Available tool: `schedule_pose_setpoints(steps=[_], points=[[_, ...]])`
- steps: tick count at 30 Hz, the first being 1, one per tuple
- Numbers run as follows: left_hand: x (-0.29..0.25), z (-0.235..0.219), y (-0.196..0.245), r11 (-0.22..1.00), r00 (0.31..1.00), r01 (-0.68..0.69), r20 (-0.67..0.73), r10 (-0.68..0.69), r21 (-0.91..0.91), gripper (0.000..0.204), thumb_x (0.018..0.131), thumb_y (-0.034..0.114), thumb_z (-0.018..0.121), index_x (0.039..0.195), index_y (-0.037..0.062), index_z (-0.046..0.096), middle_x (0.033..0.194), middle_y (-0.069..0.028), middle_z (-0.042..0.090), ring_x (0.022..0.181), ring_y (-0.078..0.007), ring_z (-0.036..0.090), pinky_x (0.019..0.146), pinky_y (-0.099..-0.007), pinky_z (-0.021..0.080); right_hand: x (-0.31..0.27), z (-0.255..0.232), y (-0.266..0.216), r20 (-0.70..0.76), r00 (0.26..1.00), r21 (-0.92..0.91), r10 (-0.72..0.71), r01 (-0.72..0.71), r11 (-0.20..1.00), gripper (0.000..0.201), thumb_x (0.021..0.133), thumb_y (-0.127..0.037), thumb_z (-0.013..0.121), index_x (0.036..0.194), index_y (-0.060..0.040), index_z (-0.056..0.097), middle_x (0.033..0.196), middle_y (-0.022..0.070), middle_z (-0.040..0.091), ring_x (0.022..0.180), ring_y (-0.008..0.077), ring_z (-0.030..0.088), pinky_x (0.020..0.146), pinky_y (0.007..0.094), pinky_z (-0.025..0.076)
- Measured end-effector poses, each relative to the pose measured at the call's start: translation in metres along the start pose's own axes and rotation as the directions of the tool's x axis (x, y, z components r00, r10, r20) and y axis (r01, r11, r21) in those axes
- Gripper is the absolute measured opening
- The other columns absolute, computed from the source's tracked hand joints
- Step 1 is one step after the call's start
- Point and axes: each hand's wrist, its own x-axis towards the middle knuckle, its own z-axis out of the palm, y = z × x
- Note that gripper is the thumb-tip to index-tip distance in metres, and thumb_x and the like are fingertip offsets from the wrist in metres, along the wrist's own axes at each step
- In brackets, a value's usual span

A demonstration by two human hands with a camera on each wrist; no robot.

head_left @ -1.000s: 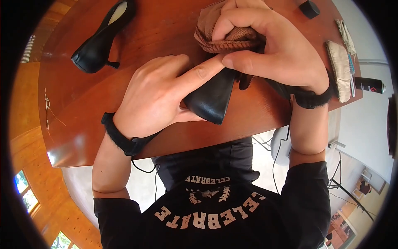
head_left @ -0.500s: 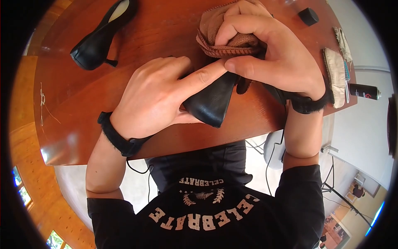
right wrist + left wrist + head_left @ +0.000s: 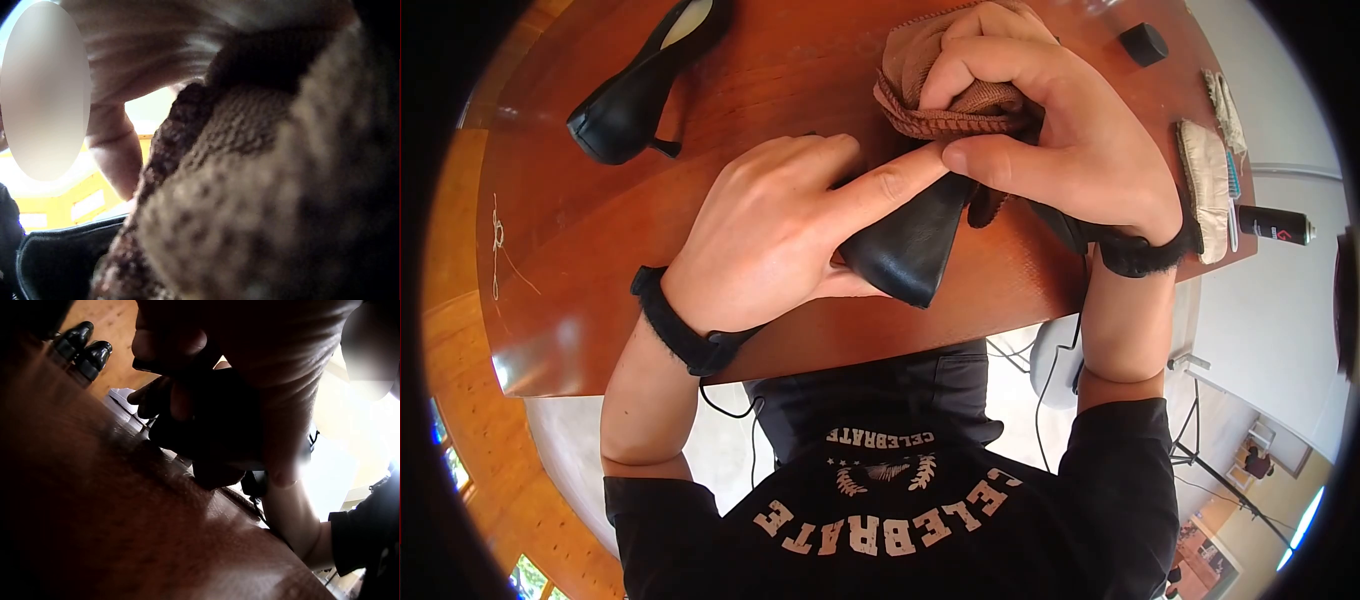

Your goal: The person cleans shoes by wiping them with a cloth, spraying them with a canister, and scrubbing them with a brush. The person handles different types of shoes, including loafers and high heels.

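Observation:
Above the table's near side, my left hand (image 3: 765, 230) grips a black leather high-heeled shoe (image 3: 905, 245), its index finger stretched along the shoe toward my right hand. Bunched in my right hand (image 3: 1085, 140) is a brown cloth (image 3: 950, 115) with a stitched edge, held at the far part of the shoe. The right thumb tip meets the left index fingertip over the shoe. In the right wrist view the cloth (image 3: 244, 175) fills much of the picture, with the shoe's dark edge (image 3: 62, 256) below left. Hand and cloth hide the far part of the shoe.
A matching black heeled shoe (image 3: 625, 110) lies at the far left of the brown table (image 3: 600, 310). Loose thread (image 3: 498, 245) sits by the left edge. To the right are a small black cylinder (image 3: 1143, 44), a beige pad (image 3: 1203, 190) and a black spray can (image 3: 1275, 225).
The head view has shifted slightly, so the table and the items on it sit a little differently in the picture. Both hands keep nearly the same hold on shoe and cloth.

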Motion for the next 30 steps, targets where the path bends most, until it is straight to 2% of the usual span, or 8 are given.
schedule_pose_setpoints(steps=[6,9,11,13,17,23,26,30], points=[[0.0,0.0,0.0,1.0,1.0,0.009,0.001,-0.009,0.0,0.085,0.06,0.038,0.086,0.139,0.0144,0.062,0.077,-0.0076,0.046,0.071,-0.0295,0.053,0.067,-0.0416,0.046,0.0,0.0,-0.003,0.019,1.0,-0.027,0.021,-0.02,0.999,0.022,0.074,-0.02,0.074,0.094,-0.0115,0.072,0.096,0.0043,0.065,0.104,0.0273,0.052,0.096,0.0359,0.04],[0.0,0.0,0.001,1.0,1.0,0.012,0.002,-0.012,0.001,0.085,0.06,0.038,0.086,0.138,0.0146,0.062,0.077,-0.0078,0.047,0.072,-0.0299,0.053,0.068,-0.0418,0.046,0.0,-0.002,-0.008,0.014,1.0,-0.101,-0.009,0.011,0.995,0.021,0.078,-0.015,0.073,0.098,-0.0089,0.073,0.097,0.0048,0.065,0.102,0.0261,0.055,0.093,0.0358,0.044],[0.0,0.0,0.001,1.0,1.0,0.017,0.008,-0.017,0.001,0.085,0.06,0.038,0.086,0.138,0.0145,0.063,0.077,-0.0079,0.047,0.072,-0.0301,0.054,0.068,-0.0418,0.047,0.007,-0.007,-0.006,0.113,0.994,-0.022,0.003,0.0,1.0,0.022,0.077,-0.013,0.077,0.096,-0.0072,0.069,0.097,0.0072,0.059,0.101,0.0254,0.049,0.094,0.038,0.036],[-0.001,0.0,0.001,1.0,1.0,0.018,0.004,-0.018,0.003,0.085,0.059,0.037,0.086,0.137,0.0145,0.063,0.077,-0.008,0.047,0.072,-0.0301,0.054,0.068,-0.0419,0.047,0.01,-0.01,-0.006,0.168,0.986,0.007,0.008,-0.009,1.0,0.023,0.076,-0.012,0.08,0.094,-0.0064,0.066,0.098,0.0083,0.056,0.101,0.0251,0.046,0.094,0.039,0.031],[0.0,0.0,0.0,1.0,1.0,0.01,-0.009,-0.01,-0.001,0.085,0.058,0.035,0.087,0.138,0.0143,0.063,0.077,-0.0078,0.047,0.071,-0.03,0.053,0.067,-0.0417,0.046,0.014,-0.016,-0.024,0.2,0.979,0.003,0.039,-0.04,0.999,0.023,0.076,-0.012,0.08,0.094,-0.0067,0.066,0.099,0.0081,0.057,0.101,0.0251,0.046,0.094,0.0387,0.032],[-0.001,0.001,-0.002,1.0,1.0,-0.005,-0.018,0.004,-0.027,0.089,0.058,0.035,0.087,0.139,0.013,0.061,0.075,-0.0074,0.045,0.07,-0.0288,0.052,0.066,-0.0409,0.045,0.01,-0.012,0.001,0.185,0.982,0.026,-0.039,0.034,0.999,0.023,0.077,-0.012,0.08,0.096,-0.0077,0.067,0.099,0.0074,0.057,0.102,0.0242,0.047,0.096,0.0384,0.031],[0.0,-0.001,-0.002,0.999,1.0,0.014,0.004,-0.014,-0.037,0.09,0.057,0.036,0.088,0.14,0.0124,0.061,0.076,-0.0075,0.047,0.069,-0.0287,0.052,0.065,-0.0407,0.046,0.011,-0.012,-0.006,0.176,0.984,0.04,-0.028,0.021,0.999,0.024,0.077,-0.01,0.079,0.098,-0.0076,0.068,0.1,0.0071,0.057,0.103,0.0238,0.047,0.096,0.0382,0.03],[0.0,0.001,-0.005,0.995,0.999,0.028,-0.018,-0.03,-0.1,0.091,0.057,0.036,0.089,0.14,0.0112,0.06,0.079,-0.008,0.052,0.07,-0.029,0.053,0.065,-0.04,0.046,0.008,-0.005,0.007,0.116,0.989,0.145,-0.09,0.073,0.987,0.026,0.077,-0.01,0.079,0.101,-0.0069,0.067,0.101,0.0076,0.056,0.103,0.0241,0.047,0.096,0.0382,0.031]])
